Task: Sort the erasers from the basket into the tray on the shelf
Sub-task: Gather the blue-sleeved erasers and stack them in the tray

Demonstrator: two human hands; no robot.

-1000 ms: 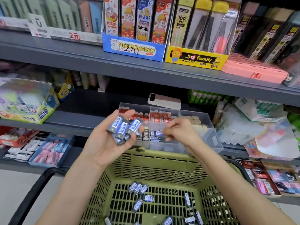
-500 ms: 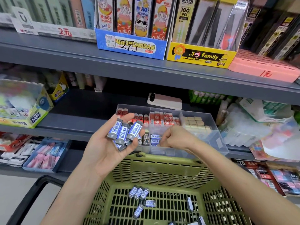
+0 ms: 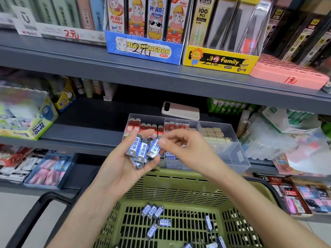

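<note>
above slatted basket, blocky erasers (glossy)

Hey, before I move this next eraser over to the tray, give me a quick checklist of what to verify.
1. Left hand grips the blue eraser bundle securely: ok.
2. Right hand pinches the rightmost eraser by its top end: ok.
3. Tray sits flat on the shelf: ok.
4. Room in the tray's blue-eraser section: cannot tell, the hands hide most of it.
5. Basket emptied: not ok, loose erasers lie inside.
</note>
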